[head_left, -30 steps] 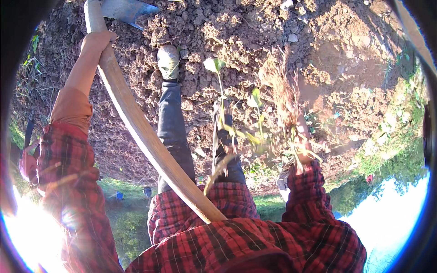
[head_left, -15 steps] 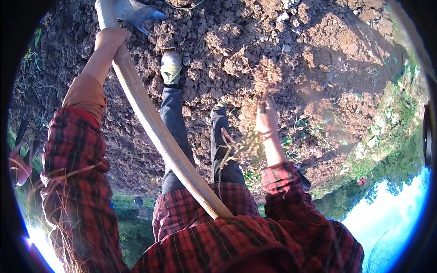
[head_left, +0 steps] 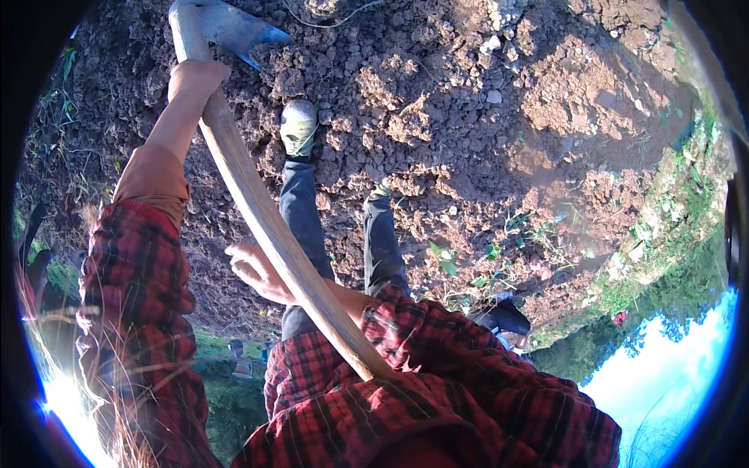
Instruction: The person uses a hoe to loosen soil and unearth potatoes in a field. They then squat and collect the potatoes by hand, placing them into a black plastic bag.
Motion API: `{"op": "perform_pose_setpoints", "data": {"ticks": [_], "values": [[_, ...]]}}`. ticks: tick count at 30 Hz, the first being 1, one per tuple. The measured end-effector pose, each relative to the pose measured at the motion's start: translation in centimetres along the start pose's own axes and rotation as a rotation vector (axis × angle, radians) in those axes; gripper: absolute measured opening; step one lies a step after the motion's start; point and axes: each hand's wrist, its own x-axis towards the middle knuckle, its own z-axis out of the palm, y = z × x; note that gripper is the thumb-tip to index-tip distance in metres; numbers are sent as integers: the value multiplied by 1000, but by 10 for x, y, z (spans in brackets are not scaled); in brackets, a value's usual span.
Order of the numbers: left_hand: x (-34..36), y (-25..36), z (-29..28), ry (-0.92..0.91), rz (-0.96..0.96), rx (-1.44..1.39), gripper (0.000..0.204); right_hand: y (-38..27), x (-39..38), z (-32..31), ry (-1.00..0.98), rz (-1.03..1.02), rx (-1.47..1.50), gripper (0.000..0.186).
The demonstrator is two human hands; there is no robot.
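A curved, pale wooden tool handle (head_left: 269, 234) is held slantwise, its long axis running from the wearer's red-and-black plaid shirt (head_left: 351, 425) to the far left.

Nearest, the handle's lower end is seen beside the shirt. Farther up, the right hand (head_left: 261, 273) is stretched leftward, its wrist crossed by the wood; its fingers are spread with nothing gripped, and whether the wood is touched cannot be told. Beyond, the handle is grasped by the left hand (head_left: 198, 78), just short of the broad, blue-grey metal blade (head_left: 238, 33), seen against brown, clodded soil (head_left: 468, 148).
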Motion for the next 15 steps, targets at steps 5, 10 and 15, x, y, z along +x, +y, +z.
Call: {"op": "perform_pose_setpoints", "data": {"ticks": [5,10,15], "values": [[4,3,4,-44,37,3,49,-28,-19,-72,69,432,404,40],[2,7,5,-13,18,-14,48,-99,-26,-72,-39,498,1015,54],[0,10,6,-21,-20,-71,52,-116,-56,-85,-131,660,772,66]]}}
